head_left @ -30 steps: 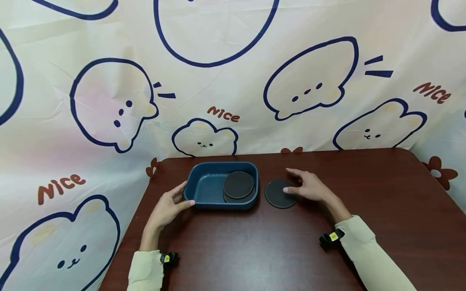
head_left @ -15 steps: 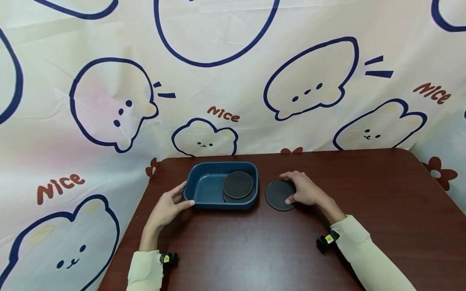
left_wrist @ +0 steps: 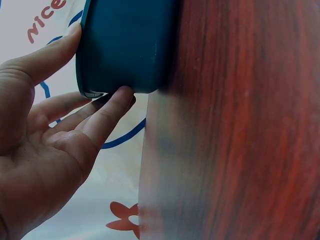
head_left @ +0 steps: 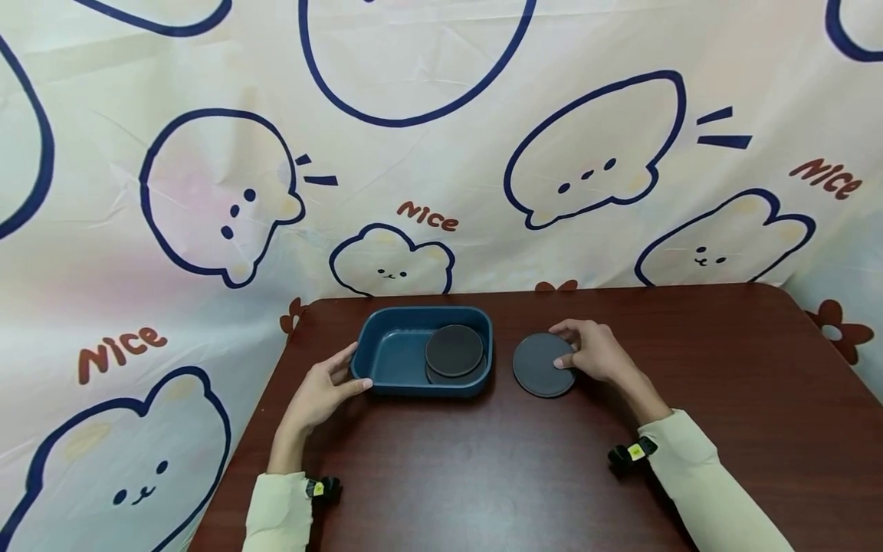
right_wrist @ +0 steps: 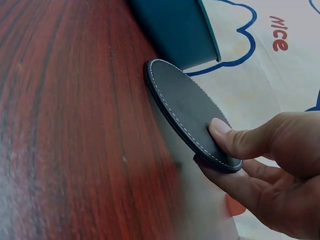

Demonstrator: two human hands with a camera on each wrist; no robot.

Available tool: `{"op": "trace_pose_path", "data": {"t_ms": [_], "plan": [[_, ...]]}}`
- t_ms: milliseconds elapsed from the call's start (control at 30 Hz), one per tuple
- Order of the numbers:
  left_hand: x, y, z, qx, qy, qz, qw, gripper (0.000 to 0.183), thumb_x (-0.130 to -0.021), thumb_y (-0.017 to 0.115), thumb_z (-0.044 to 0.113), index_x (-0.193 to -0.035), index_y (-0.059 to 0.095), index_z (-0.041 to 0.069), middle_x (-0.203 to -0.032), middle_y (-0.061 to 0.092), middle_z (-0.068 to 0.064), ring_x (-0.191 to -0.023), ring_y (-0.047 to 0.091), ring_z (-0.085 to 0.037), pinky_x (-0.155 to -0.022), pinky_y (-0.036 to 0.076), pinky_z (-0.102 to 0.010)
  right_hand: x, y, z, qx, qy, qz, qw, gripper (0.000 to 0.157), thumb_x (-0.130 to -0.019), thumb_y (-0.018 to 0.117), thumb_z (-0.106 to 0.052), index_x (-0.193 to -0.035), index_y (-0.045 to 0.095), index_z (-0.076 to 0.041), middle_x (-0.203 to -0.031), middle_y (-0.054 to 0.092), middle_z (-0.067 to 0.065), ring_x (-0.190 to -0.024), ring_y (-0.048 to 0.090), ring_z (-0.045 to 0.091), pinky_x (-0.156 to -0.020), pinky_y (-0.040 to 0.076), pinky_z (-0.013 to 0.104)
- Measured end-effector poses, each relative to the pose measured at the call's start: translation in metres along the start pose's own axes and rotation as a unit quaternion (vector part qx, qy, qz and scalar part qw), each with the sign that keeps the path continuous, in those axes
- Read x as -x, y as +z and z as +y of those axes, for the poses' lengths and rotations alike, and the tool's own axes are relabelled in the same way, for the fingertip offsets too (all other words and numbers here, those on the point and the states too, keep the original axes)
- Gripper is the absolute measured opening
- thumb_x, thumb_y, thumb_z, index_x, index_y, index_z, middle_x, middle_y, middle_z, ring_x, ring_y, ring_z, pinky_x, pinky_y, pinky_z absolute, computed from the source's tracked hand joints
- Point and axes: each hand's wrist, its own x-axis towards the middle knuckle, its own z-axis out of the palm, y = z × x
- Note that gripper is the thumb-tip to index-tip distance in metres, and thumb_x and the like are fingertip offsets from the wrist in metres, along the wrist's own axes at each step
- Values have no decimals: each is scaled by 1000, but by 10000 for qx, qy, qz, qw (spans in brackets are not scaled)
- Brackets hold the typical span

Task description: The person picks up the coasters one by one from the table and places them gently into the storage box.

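A round dark leather coaster point(right_wrist: 185, 107) with pale edge stitching is pinched in my right hand point(head_left: 599, 353). In the right wrist view the thumb presses its top face while fingers support it from beneath, and it tilts above the table. At the left end of a blue rectangular box point(head_left: 396, 391), my left hand point(head_left: 320, 395) holds the corner, thumb at the front and fingers against the end wall. Inside the box's right half lies another dark coaster point(head_left: 454, 350), overlapping a second round piece point(head_left: 455, 379) that is mostly hidden below it.
The box stands on a dark reddish-brown wooden table point(head_left: 441, 475), near its back edge. Behind the table hangs a cloth point(head_left: 469, 176) printed with cartoon animals. A small black wrist device point(head_left: 631, 454) sits on each forearm.
My right hand has gone from touching the coaster on the table to pinching it, and the coaster has lifted and shifted slightly right. The left hand and box hold their place.
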Motion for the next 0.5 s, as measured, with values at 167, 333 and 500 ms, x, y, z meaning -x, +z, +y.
{"op": "trace_pose_path", "data": {"t_ms": [167, 333, 500], "plan": [[-1, -1, 1, -42, 1, 16, 10000, 82, -101, 77, 16, -169, 31, 6, -167, 43, -28, -148, 52, -46, -110, 54, -54, 2, -3, 1, -324, 45, 30, 9995, 50, -89, 84, 0, -137, 69, -3, -127, 74, 25, -87, 66, 23, -71, 55, 30], [-1, -1, -1, -106, -21, 12, 9999, 83, -102, 77, 18, -169, 30, 6, -168, 41, -27, -149, 51, -45, -111, 53, -54, 4, -5, 3, -980, 193, -61, 9950, 48, -92, 81, 3, -138, 67, 0, -127, 74, 27, -77, 67, 21, -63, 55, 29], [-2, 1, -3, -128, -105, 58, 9998, 82, -102, 76, 18, -170, 31, 8, -168, 42, -25, -150, 51, -43, -111, 52, -53, 7, -10, 2, -1434, 336, -148, 9890, 47, -95, 78, 0, -141, 65, 0, -129, 71, 28, -85, 72, 21, -69, 62, 32]]}}
